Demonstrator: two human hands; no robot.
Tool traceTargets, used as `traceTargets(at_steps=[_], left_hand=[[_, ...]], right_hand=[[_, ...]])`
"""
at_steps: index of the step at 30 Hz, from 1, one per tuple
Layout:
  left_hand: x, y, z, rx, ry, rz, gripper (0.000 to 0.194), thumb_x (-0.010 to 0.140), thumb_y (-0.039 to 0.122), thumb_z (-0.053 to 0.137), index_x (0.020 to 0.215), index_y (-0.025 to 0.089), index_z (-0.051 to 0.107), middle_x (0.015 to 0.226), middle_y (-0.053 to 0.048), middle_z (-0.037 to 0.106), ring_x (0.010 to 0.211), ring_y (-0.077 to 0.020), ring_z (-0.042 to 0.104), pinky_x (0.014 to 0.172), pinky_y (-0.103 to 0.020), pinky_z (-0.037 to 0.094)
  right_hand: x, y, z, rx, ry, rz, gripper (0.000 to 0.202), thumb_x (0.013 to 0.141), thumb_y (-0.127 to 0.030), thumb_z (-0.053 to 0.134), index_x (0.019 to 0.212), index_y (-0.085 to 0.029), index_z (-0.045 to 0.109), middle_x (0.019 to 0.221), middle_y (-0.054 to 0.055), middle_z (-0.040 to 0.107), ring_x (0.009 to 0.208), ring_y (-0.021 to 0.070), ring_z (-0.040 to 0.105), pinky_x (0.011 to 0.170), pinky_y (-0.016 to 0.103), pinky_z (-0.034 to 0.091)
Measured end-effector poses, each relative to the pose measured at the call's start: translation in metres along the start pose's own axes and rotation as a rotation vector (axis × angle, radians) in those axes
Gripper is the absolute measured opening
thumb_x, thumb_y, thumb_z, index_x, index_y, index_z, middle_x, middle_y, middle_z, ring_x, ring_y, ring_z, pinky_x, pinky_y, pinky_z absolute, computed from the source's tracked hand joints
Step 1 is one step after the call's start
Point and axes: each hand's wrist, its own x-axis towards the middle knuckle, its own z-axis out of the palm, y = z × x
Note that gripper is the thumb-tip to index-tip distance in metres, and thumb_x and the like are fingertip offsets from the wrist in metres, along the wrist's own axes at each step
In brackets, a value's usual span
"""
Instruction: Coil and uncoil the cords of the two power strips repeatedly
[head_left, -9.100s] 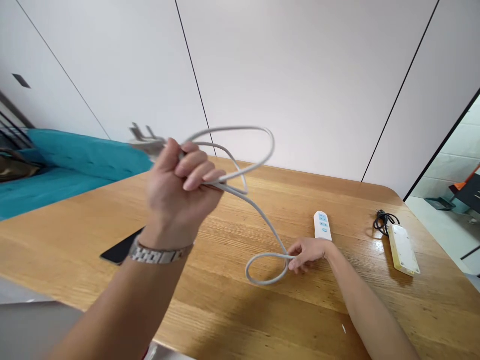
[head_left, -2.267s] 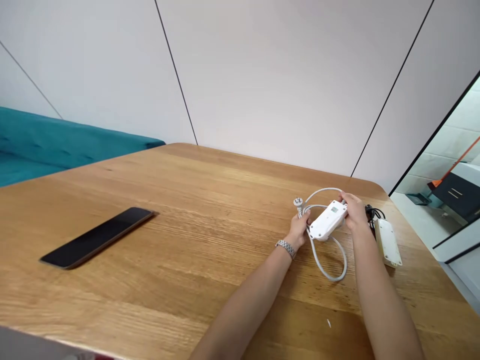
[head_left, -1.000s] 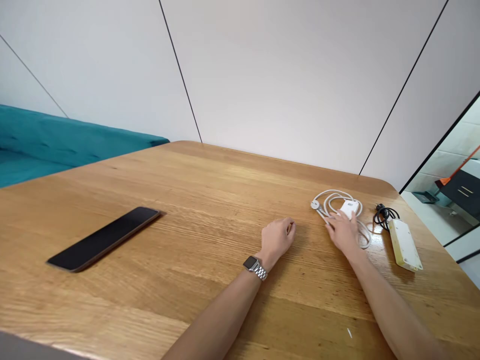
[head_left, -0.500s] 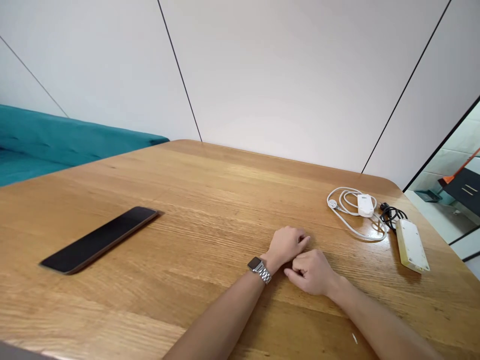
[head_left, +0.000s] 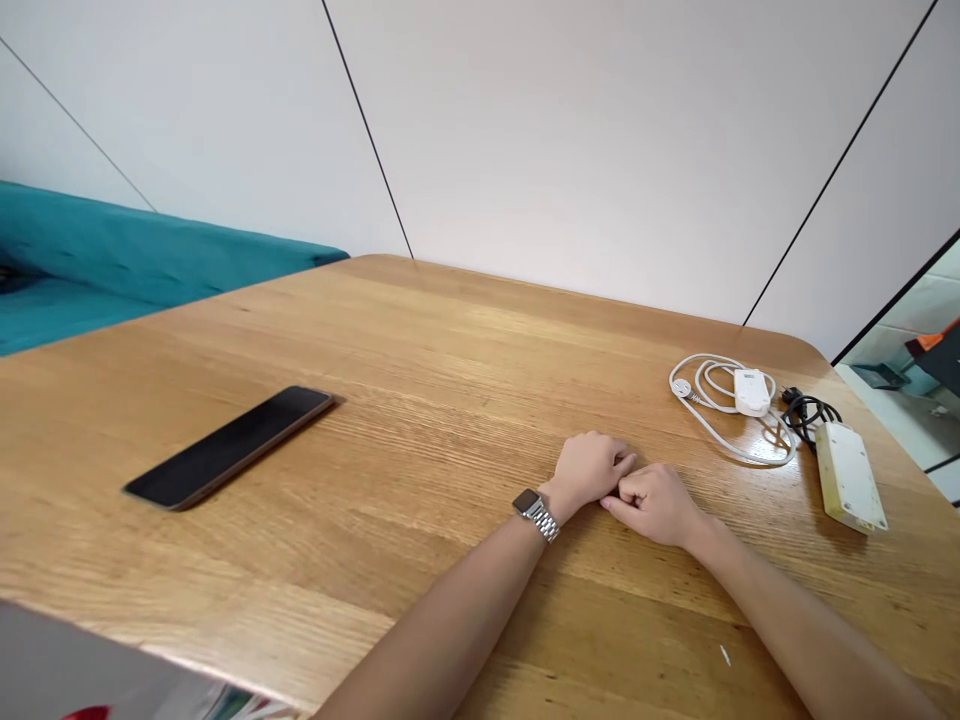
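My left hand (head_left: pixel 594 468) rests on the wooden table (head_left: pixel 420 360) with its fingers curled into a loose fist. A watch (head_left: pixel 536 512) with a silver link band is on that wrist. Close against it on the right, my right hand (head_left: pixel 658 503) is also closed in a fist, its thumb side near the left fingertips. I see nothing held in either hand. Off to the left lies a flat black tablet-like slab (head_left: pixel 231 448), dark face up, apart from both hands.
At the right lie a white coiled cable (head_left: pixel 705 425) with a white box (head_left: pixel 751 392), and a black cable (head_left: pixel 806 415) beside a yellowed white power box (head_left: pixel 851 475). A teal sofa (head_left: pixel 150 255) stands behind at the left. A pale wall (head_left: pixel 570 150) borders the table's far edge.
The view has tilted down and turned slightly left, so the table things appear higher and further right. My right hand has slid a little forward alongside the left hand. Both stay closed.
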Motion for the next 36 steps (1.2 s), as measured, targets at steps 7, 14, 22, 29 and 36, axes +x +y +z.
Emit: traceTargets(at_steps=[7, 14, 22, 29, 36], left_hand=[[-0.001, 0.001, -0.001, -0.005, -0.016, -0.014, 0.037, 0.089, 0.041, 0.045, 0.072, 0.021, 0.070, 0.073, -0.007, 0.070, 0.071, -0.0199, 0.064, 0.060, -0.027, 0.038], [0.000, 0.002, -0.003, 0.017, -0.020, -0.007, 0.036, 0.089, 0.040, 0.045, 0.072, 0.022, 0.071, 0.074, -0.007, 0.070, 0.071, -0.0206, 0.064, 0.061, -0.027, 0.039], [0.001, 0.001, -0.002, 0.024, -0.005, 0.008, 0.036, 0.088, 0.041, 0.047, 0.066, 0.020, 0.067, 0.071, -0.007, 0.069, 0.070, -0.0214, 0.064, 0.057, -0.027, 0.035], [0.000, 0.001, -0.003, 0.003, 0.005, 0.019, 0.035, 0.087, 0.038, 0.048, 0.061, 0.020, 0.063, 0.067, -0.005, 0.068, 0.067, -0.0196, 0.063, 0.055, -0.028, 0.031], [0.000, 0.001, -0.004, -0.007, -0.003, 0.004, 0.034, 0.087, 0.036, 0.049, 0.061, 0.020, 0.063, 0.067, -0.005, 0.068, 0.066, -0.0188, 0.063, 0.056, -0.027, 0.032]], right_hand=[[0.001, -0.003, -0.002, -0.035, -0.054, 0.051, 0.040, 0.077, -0.025, 0.062, 0.042, -0.017, 0.046, 0.042, -0.003, 0.050, 0.044, 0.0081, 0.037, 0.049, 0.024, 0.022], [0.000, 0.001, -0.007, -0.039, -0.065, 0.078, 0.041, 0.077, -0.025, 0.064, 0.042, -0.017, 0.043, 0.042, -0.005, 0.046, 0.044, 0.0075, 0.034, 0.049, 0.024, 0.021], [0.002, 0.007, -0.011, -0.067, -0.009, 0.163, 0.034, 0.074, -0.021, 0.063, 0.044, -0.017, 0.048, 0.045, -0.005, 0.049, 0.045, 0.0075, 0.038, 0.050, 0.023, 0.021], [0.004, 0.004, -0.010, -0.084, -0.016, 0.168, 0.028, 0.074, -0.019, 0.063, 0.047, -0.019, 0.054, 0.048, -0.003, 0.057, 0.047, 0.0090, 0.044, 0.051, 0.022, 0.024], [0.006, 0.003, -0.009, -0.112, -0.040, 0.178, 0.026, 0.075, -0.020, 0.062, 0.049, -0.019, 0.058, 0.052, -0.002, 0.061, 0.050, 0.0105, 0.049, 0.052, 0.023, 0.025]])
